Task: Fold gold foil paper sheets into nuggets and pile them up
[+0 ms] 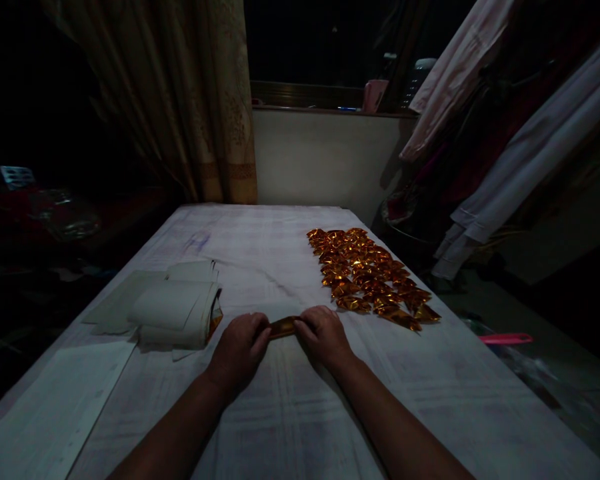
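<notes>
Between my two hands a folded strip of shiny gold foil paper (283,327) is held level, just above or on the table. My left hand (243,343) is closed on its left end, the thumb lying along the near side. At the right end, the fingers of my right hand (325,333) grip it in the same way. Left of my hands lies a stack of pale paper sheets (173,310), with a bit of gold showing at its right edge. Several folded gold foil pieces (365,273) sit in rows beyond my right hand.
A checked cloth covers the table (260,427). A large white sheet (55,407) lies at the left front. Behind the table are a curtain (215,100) and a sill with a pink cup (375,95). Clothes (525,147) hang at the right, above a pink handle (505,339).
</notes>
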A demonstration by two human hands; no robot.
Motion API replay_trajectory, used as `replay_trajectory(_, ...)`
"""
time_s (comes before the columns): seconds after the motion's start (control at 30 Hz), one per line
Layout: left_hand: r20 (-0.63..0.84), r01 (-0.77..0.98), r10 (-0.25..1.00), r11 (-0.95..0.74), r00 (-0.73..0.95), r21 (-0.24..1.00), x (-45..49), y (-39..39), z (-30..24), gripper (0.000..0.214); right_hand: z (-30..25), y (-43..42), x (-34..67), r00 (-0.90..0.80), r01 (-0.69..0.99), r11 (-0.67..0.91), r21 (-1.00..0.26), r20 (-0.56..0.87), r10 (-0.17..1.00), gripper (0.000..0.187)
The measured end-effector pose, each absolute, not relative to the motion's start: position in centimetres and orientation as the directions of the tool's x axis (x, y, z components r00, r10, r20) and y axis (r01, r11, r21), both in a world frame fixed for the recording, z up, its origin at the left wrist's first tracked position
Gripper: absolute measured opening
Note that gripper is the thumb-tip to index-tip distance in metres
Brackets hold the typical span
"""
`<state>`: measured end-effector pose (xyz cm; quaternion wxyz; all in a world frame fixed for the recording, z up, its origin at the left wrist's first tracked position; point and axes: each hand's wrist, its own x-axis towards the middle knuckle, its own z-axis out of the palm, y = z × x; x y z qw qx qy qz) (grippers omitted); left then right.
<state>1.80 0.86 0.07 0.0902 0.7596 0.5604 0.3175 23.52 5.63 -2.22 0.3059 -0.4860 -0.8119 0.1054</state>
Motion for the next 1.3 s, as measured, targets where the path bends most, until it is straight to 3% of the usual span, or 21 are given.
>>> replay_trajectory(0.1, 0.457, 0.791, 0.87, -0.407, 0.184, 0.457, 1.8, 1.0, -0.3, 0.021, -2.3, 5.6, 23.0, -0.298, 0.761, 0.476, -0.441, 0.414, 0.86, 0.013)
replay_trajectory(0.2, 0.515, 0.813, 0.802, -0.5, 0.302, 0.3, 2.5, 0.6, -0.3, 0.028, -2.4, 5.4, 22.6, -0.287, 0.783, 0.466, -0.411, 0.425, 0.859, 0.015)
replay_trajectory(0.3, 0.463, 0.783, 0.756, -0.593, 0.463, 0.186, 3.7, -0.2, -0.6, 0.035, -2.2, 5.2, 22.4, -0.268, 0.816, 0.421, -0.396, 0.386, 0.883, 0.015)
replay_trajectory(0.43, 0.381, 0.765, 0.747, -0.629, 0.545, 0.14, 4.5, -0.9, -1.5, 0.045, -1.7, 4.9, 22.3, -0.235, 0.851, 0.354, -0.387, 0.324, 0.917, 0.013)
replay_trajectory(0.7, 0.323, 0.787, 0.791, -0.59, 0.519, 0.179, 4.2, -1.1, -2.3, 0.054, -1.5, 4.8, 22.3, -0.23, 0.85, 0.35, -0.393, 0.32, 0.919, 0.011)
replay_trajectory(1.3, 0.301, 0.798, 0.814, -0.565, 0.497, 0.209, 4.2, -1.0, -2.6, 0.054, -1.6, 4.9, 22.3, -0.218, 0.843, 0.348, -0.41, 0.33, 0.918, 0.013)
